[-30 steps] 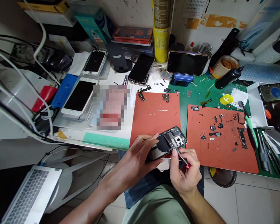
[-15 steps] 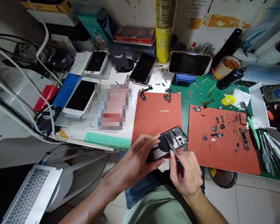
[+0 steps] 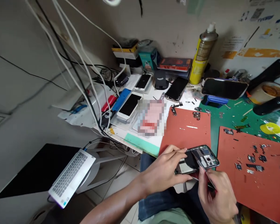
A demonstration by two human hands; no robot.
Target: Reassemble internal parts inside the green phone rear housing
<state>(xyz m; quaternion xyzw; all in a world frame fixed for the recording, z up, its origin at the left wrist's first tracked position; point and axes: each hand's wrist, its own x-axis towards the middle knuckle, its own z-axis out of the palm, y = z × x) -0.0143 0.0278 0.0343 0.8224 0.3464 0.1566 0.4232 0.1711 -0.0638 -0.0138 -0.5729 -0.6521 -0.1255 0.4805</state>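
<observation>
An opened phone housing [image 3: 185,167] lies tilted at the front edge of the left orange mat [image 3: 184,137], its inside facing up with a black round pad in the middle. My left hand [image 3: 165,171] grips its left end, fingers over the top edge and thumb along the bottom edge. In my right hand [image 3: 218,194] are slim metal tweezers [image 3: 199,162] with a ribbed grip. Their tip points into the housing beside the black pad; whether it touches anything is too small to tell.
Small phone parts lie on the right orange mat [image 3: 254,183]. Behind stand a phone on a blue holder [image 3: 216,101] and a yellow spray can [image 3: 200,59]. White phones [image 3: 130,105], hanging cables [image 3: 84,68] and an open laptop [image 3: 72,174] are to the left.
The view has swung left, so the bench appears further right and more of the wall and laptop shows. Both hands keep their hold on the housing and tweezers.
</observation>
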